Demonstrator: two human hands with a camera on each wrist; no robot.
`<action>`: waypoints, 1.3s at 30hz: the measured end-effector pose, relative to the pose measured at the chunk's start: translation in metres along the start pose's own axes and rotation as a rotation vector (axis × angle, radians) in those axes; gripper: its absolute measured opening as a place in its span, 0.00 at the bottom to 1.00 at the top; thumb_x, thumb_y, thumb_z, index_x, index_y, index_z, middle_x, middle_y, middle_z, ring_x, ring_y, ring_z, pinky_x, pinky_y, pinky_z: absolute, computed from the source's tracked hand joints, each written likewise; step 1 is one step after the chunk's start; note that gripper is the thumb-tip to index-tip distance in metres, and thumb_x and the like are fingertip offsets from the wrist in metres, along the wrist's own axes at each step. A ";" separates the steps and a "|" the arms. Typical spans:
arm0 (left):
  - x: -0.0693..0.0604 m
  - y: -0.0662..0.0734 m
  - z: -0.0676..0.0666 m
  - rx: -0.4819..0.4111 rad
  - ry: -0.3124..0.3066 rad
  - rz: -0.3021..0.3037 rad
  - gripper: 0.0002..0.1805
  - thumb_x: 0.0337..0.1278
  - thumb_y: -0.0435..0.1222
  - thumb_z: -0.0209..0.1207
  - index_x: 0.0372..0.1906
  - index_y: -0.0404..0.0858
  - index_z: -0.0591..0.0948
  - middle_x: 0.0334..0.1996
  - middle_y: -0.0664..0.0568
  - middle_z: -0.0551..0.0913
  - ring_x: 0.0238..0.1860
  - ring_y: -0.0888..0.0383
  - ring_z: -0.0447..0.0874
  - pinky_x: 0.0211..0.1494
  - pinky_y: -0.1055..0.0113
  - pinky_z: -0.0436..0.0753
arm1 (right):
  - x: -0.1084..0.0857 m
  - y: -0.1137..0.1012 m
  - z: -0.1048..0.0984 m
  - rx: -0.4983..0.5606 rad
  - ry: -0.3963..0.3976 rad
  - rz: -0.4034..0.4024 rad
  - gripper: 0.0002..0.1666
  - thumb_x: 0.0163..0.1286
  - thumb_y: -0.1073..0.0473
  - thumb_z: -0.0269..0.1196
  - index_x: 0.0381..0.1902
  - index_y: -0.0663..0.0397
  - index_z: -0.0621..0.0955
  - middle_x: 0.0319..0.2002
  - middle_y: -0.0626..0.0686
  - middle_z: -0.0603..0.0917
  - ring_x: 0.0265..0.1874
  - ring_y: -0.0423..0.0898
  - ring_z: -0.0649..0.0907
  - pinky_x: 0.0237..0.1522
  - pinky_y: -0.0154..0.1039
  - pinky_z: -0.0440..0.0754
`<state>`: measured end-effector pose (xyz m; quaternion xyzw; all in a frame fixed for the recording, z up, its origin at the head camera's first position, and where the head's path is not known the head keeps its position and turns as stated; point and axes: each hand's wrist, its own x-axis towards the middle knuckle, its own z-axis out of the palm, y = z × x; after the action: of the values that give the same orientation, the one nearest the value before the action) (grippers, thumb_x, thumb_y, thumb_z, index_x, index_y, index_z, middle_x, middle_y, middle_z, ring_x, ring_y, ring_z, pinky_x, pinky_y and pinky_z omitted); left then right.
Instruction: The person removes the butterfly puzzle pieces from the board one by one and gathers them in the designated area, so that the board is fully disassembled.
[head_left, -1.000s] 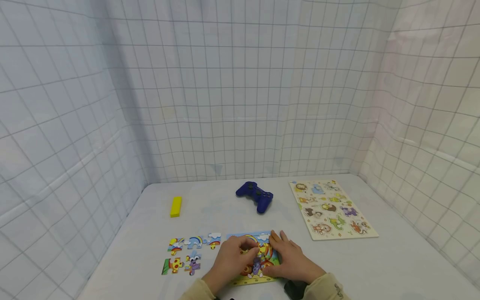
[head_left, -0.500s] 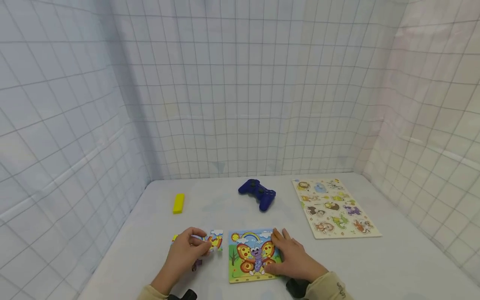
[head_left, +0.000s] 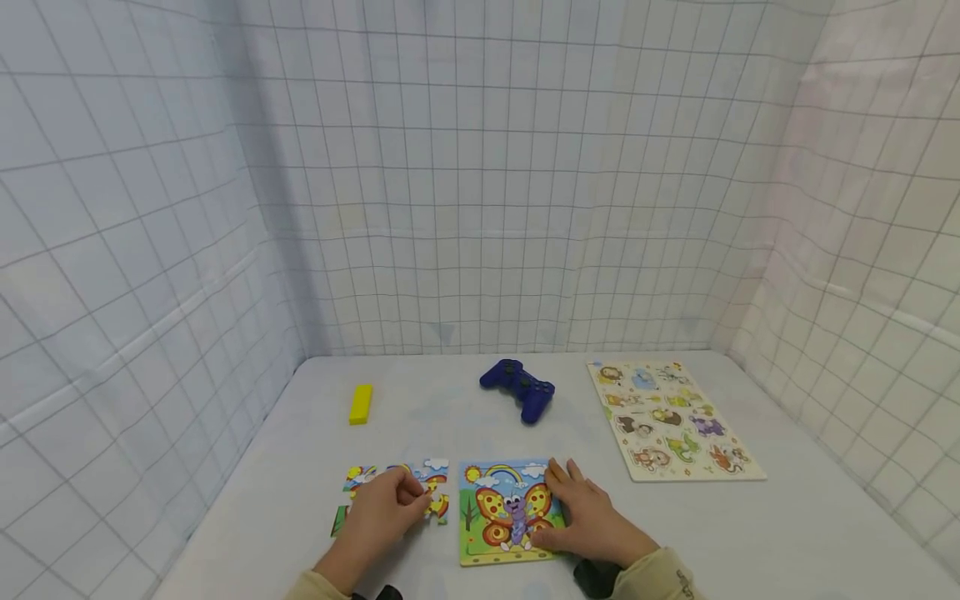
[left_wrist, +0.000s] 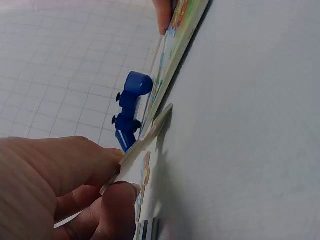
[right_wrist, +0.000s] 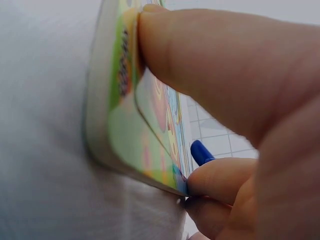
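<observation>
Left hand: thumb and index finger pinch 1 puzzle piece (head_left: 439, 505), with hardly any gap beyond its thickness; the hand (head_left: 381, 510) is over the loose pieces, left of the picture puzzle.
Pinched piece: tilted, seen nearly edge-on from the left wrist, just left of the picture puzzle; whether its lower edge touches the table I cannot tell.
Right hand: spread over the right edge of the picture puzzle, its thumb (right_wrist: 200, 60) resting on the printed face and fingers against the edge — the hand (head_left: 596, 521) is loosely extended rather than clenched.
Picture puzzle: flat on the near middle of the table (head_left: 765, 542), its butterfly puzzle (head_left: 514, 510) showing a sun, a rainbow and a tree.
Loose pieces: flat to the left of the picture puzzle, among them a sun piece (head_left: 356, 475) and a green piece (head_left: 340, 520); the left hand hides part of the group.
Far middle: a blue game controller (head_left: 517, 389).
Far left: a yellow block (head_left: 361, 404).
Right: a pale animal board (head_left: 660, 433) — well apart from both hands.
Behind: a white grid-patterned sheet (head_left: 465, 208).
</observation>
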<state>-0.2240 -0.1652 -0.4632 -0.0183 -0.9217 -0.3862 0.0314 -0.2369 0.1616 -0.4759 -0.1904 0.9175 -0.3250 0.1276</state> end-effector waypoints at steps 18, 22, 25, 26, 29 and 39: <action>0.002 -0.002 0.010 0.262 0.036 0.096 0.14 0.59 0.43 0.71 0.29 0.47 0.76 0.20 0.59 0.71 0.23 0.62 0.67 0.26 0.69 0.64 | 0.000 0.000 0.001 -0.015 0.009 -0.007 0.62 0.62 0.31 0.70 0.80 0.62 0.59 0.82 0.62 0.53 0.81 0.69 0.44 0.71 0.76 0.47; 0.001 0.000 0.010 0.309 0.065 0.140 0.13 0.59 0.43 0.70 0.29 0.48 0.76 0.19 0.60 0.70 0.21 0.63 0.65 0.25 0.68 0.62 | 0.001 0.000 0.001 -0.012 0.007 -0.004 0.62 0.62 0.31 0.70 0.80 0.62 0.59 0.82 0.62 0.53 0.81 0.69 0.44 0.72 0.76 0.46; 0.000 0.001 0.011 0.370 0.092 0.164 0.14 0.58 0.44 0.70 0.28 0.49 0.75 0.18 0.60 0.69 0.21 0.63 0.64 0.24 0.68 0.62 | 0.001 0.001 0.001 -0.010 0.007 -0.003 0.62 0.62 0.32 0.70 0.80 0.62 0.59 0.82 0.62 0.53 0.81 0.69 0.44 0.72 0.76 0.46; 0.000 0.001 0.012 0.396 0.101 0.171 0.14 0.58 0.44 0.70 0.27 0.49 0.75 0.18 0.61 0.68 0.21 0.63 0.64 0.24 0.68 0.61 | 0.001 0.001 0.001 -0.011 0.006 -0.003 0.62 0.63 0.32 0.70 0.80 0.62 0.58 0.82 0.62 0.53 0.81 0.69 0.44 0.72 0.76 0.46; -0.001 0.001 0.013 0.471 0.123 0.193 0.15 0.57 0.47 0.70 0.26 0.50 0.74 0.18 0.61 0.67 0.21 0.63 0.64 0.23 0.68 0.62 | 0.001 0.001 0.001 -0.010 0.007 -0.003 0.62 0.63 0.31 0.70 0.80 0.62 0.58 0.82 0.62 0.52 0.81 0.69 0.44 0.72 0.76 0.46; -0.005 0.000 0.013 0.577 0.150 0.237 0.16 0.59 0.49 0.70 0.27 0.51 0.74 0.21 0.60 0.67 0.23 0.62 0.64 0.22 0.66 0.64 | 0.002 0.003 0.002 -0.013 0.005 -0.007 0.62 0.63 0.31 0.70 0.80 0.62 0.58 0.82 0.62 0.53 0.81 0.69 0.44 0.72 0.76 0.47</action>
<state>-0.2195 -0.1559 -0.4727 -0.0876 -0.9798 -0.1026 0.1478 -0.2385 0.1615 -0.4797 -0.1936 0.9192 -0.3201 0.1230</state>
